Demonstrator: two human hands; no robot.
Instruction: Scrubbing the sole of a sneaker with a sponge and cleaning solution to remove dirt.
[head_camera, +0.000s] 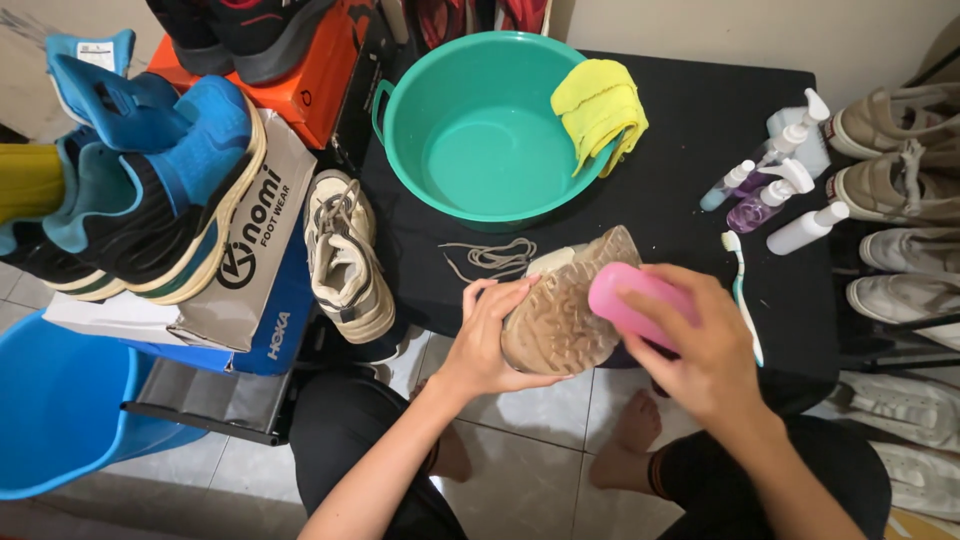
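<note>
Black-covered table (690, 120) bearing a green basin (480, 125) at its far left. Right of the basin: a cluster of spray bottles (775, 180). Near side of the basin: loose shoelaces (492, 257). Further right, a toothbrush (742, 290).

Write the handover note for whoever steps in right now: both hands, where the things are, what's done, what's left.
Left hand: holds the shoe sole up, over the black table's front edge.
Right hand: grips the pink brush, which is against the sole.
Nearby: green basin with a yellow cloth on its rim; loose laces; toothbrush; spray bottles; the other shoe left of the table.
Done: laces are out.
Left: sole looks brown and soiled; the other shoe stays laced.
</note>
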